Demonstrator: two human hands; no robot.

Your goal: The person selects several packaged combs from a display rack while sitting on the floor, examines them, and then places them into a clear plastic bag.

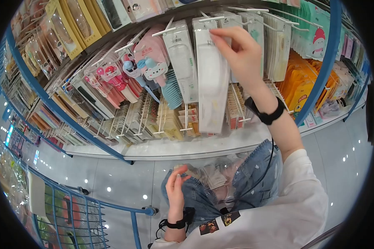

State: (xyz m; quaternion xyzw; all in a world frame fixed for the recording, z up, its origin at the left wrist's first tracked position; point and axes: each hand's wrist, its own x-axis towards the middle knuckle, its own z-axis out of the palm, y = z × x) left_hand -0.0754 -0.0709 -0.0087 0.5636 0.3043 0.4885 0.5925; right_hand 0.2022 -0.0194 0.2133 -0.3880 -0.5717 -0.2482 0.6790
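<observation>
My right hand is raised to the rack, its thumb and index finger pinched at the top of a long white package. That package hangs upright in front of a metal peg, lower than the packs beside it. Just left of it hangs another white package, and further left are a teal comb and pink packs with cartoon figures. Low over my lap, my left hand holds nothing, its fingers partly extended. A clear plastic bag with small packs lies on my lap.
A blue wire cart stands at lower left. Blue rack posts frame the display. Orange packs hang at the right, above the white bottom shelf. A black cable runs from my right wrist.
</observation>
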